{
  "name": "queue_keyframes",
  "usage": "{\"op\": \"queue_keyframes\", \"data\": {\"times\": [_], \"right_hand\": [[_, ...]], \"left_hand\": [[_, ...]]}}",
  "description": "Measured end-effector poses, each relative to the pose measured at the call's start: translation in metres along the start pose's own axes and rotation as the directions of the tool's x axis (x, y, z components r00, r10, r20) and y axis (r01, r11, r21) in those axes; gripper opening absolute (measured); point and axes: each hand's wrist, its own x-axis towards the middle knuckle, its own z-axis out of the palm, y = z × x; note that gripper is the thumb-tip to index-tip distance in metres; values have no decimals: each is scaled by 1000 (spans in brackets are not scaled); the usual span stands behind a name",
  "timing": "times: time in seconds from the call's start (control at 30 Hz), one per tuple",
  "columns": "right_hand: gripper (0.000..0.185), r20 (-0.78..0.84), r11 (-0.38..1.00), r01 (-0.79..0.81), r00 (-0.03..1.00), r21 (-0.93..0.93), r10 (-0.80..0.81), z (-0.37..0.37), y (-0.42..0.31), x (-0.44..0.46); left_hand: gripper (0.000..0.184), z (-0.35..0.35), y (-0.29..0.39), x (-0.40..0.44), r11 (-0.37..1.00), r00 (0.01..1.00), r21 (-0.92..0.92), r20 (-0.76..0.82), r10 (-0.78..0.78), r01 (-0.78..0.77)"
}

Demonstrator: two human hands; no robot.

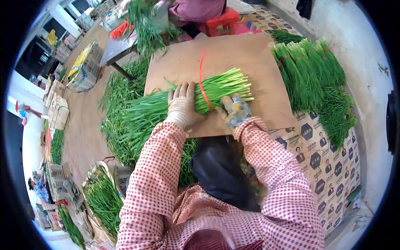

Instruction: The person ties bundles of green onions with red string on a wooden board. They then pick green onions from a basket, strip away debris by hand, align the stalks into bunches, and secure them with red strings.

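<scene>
A bunch of garlic chives lies across a brown board, its pale cut ends to the right. A red band crosses the stalks, with one end standing up loose above them. My left hand, in a pale glove, wraps over the bunch just left of the band and presses on it. My right hand, in a glove with blue and yellow patches, has its fingers curled at the lower edge of the stalks, right of the band. Whatever lies between those fingertips is hidden.
Banded chive bunches lie along the right wall. Loose chives spread beside the board's left. A basket of greens stands at lower left. Beyond the board, another person is by a red stool. Crates stand farther left.
</scene>
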Motion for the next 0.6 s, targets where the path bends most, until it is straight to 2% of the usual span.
{"op": "queue_keyframes", "data": {"times": [0.03, 0.1, 0.13, 0.17, 0.23, 0.27, 0.3, 0.37, 0.43, 0.5, 0.53, 0.57, 0.6], "right_hand": [[24, -15, 1000, -5, 1000, 1, 5, 7, 7, 5], [21, 29, 961, 172, 983, 214, -183, 10, 15, 8], [18, 2, 944, 231, 971, 236, -238, 10, 23, 9], [18, -2, 945, 224, 973, 237, -231, 3, 26, 14], [18, 271, 828, 11, 942, 561, -196, -7, 32, 22], [19, 361, 666, -205, 927, 717, -103, -10, 33, 20], [19, 354, 664, -200, 930, 720, -103, -15, 36, 17], [17, 415, 508, -305, 902, 806, -118, -35, 47, 2], [18, 486, 672, -373, 874, 639, 23, -83, 44, -34], [19, 659, 648, -451, 745, 613, -106, -106, 65, -85], [20, 714, 538, -522, 657, 662, -241, -103, 81, -112], [24, 846, 679, -558, 500, 477, -184, -81, 93, -143], [28, 903, 760, -514, 365, 397, -225, -66, 107, -174]], "left_hand": [[119, 4, -2, 1, 1000, 1000, -6, -26, -10, 10], [120, 4, -2, 1, 1000, 1000, 11, -20, 4, -4], [121, 4, -3, 1, 1000, 1000, 13, -11, 3, -3], [121, 3, -2, 1, 1000, 1000, 15, -2, 1, -1], [124, -2, 0, 0, 999, 1000, 32, 20, 4, -5], [123, -1, -3, 2, 1000, 999, 19, 29, 16, -17], [121, -1, -6, 3, 1000, 999, 8, 37, 27, -27], [122, 0, -10, 3, 999, 998, 5, 37, 44, -44], [123, 0, -11, 2, 997, 997, -2, 31, 78, -78], [125, -9, -9, 2, 997, 995, 8, 66, 74, -74], [125, -12, -8, 2, 997, 992, 11, 107, 73, -75], [125, -14, -9, 2, 997, 986, 15, 150, 73, -76], [124, -13, -15, 3, 993, 985, -34, 125, 118, -115]]}}
